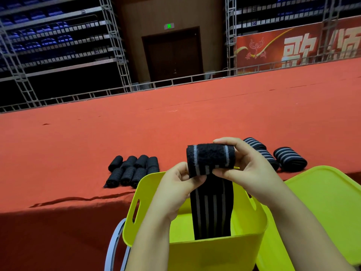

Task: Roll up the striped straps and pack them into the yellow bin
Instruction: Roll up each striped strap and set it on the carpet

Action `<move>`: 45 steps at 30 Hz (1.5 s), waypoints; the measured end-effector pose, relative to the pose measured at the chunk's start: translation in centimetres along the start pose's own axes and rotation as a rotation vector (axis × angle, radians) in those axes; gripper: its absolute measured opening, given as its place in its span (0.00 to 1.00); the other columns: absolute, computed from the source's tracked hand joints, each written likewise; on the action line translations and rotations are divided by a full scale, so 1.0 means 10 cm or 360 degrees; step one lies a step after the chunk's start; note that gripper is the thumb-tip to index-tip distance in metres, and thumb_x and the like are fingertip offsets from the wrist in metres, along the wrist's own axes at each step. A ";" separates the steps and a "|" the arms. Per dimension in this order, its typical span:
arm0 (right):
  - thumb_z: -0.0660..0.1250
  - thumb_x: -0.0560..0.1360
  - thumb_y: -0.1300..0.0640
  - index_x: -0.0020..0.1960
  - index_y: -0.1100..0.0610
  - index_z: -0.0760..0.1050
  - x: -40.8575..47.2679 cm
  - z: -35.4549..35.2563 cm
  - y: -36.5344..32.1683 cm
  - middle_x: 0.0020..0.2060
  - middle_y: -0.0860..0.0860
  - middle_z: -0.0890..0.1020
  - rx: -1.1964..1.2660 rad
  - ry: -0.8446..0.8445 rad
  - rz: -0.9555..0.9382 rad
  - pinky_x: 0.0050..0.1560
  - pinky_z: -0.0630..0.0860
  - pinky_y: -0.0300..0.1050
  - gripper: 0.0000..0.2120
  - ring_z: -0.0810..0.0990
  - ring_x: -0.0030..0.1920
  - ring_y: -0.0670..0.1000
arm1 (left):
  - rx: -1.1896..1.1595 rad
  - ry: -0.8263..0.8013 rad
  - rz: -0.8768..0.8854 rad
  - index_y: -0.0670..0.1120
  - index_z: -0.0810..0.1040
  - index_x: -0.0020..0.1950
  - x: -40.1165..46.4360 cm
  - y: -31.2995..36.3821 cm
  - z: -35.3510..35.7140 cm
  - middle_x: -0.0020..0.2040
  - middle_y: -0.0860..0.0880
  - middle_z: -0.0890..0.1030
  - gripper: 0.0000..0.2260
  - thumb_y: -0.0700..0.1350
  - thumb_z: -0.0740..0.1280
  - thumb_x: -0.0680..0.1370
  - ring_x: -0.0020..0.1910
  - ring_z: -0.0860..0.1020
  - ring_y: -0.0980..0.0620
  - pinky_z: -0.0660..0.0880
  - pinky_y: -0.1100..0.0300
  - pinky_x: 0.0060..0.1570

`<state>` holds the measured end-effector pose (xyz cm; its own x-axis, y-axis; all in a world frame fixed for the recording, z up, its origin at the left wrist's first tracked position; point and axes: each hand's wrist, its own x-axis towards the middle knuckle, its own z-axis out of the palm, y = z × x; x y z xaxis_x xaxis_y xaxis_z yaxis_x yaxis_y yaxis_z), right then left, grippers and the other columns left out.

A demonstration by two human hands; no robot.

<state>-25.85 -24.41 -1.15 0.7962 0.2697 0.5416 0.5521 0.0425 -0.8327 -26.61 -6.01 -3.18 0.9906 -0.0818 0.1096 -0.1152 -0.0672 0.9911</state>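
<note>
Hands, left [180, 182] and right [241, 165], pinch the strap [210, 161] roll's ends above the bin [148, 192], tail hanging free for winding.

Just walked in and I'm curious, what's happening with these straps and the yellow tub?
A person is rolling a striped strap with both hands, left hand and right hand, above the yellow bin; its loose tail hangs down into the bin. Finished rolls lie on the red cloth to the left, a few looser straps to the right.
</note>
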 end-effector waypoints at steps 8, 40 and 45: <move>0.72 0.68 0.74 0.54 0.44 0.77 -0.01 0.00 0.00 0.51 0.44 0.82 -0.0048 0.0021 -0.0051 0.51 0.76 0.36 0.27 0.80 0.53 0.45 | -0.0147 -0.0243 0.0004 0.44 0.76 0.60 -0.04 0.07 -0.03 0.52 0.44 0.84 0.21 0.49 0.72 0.69 0.47 0.83 0.49 0.81 0.51 0.43; 0.79 0.60 0.55 0.66 0.43 0.70 -0.06 -0.05 0.05 0.62 0.48 0.78 0.0280 -0.0004 0.0319 0.59 0.77 0.50 0.37 0.81 0.57 0.52 | -0.0295 -0.0287 0.0050 0.49 0.66 0.73 -0.10 0.10 -0.02 0.65 0.47 0.79 0.42 0.57 0.79 0.63 0.62 0.79 0.47 0.79 0.52 0.50; 0.75 0.65 0.57 0.68 0.43 0.67 -0.08 -0.06 0.07 0.63 0.47 0.77 0.0271 -0.0074 0.0354 0.58 0.77 0.49 0.35 0.81 0.58 0.50 | -0.0281 -0.0140 0.0239 0.48 0.75 0.64 -0.07 0.07 -0.04 0.59 0.44 0.81 0.29 0.48 0.77 0.64 0.59 0.80 0.45 0.79 0.52 0.53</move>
<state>-25.94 -25.12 -2.07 0.8787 0.3343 0.3408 0.3123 0.1375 -0.9400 -27.31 -5.62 -2.54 0.9522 -0.1644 0.2574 -0.2384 0.1267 0.9629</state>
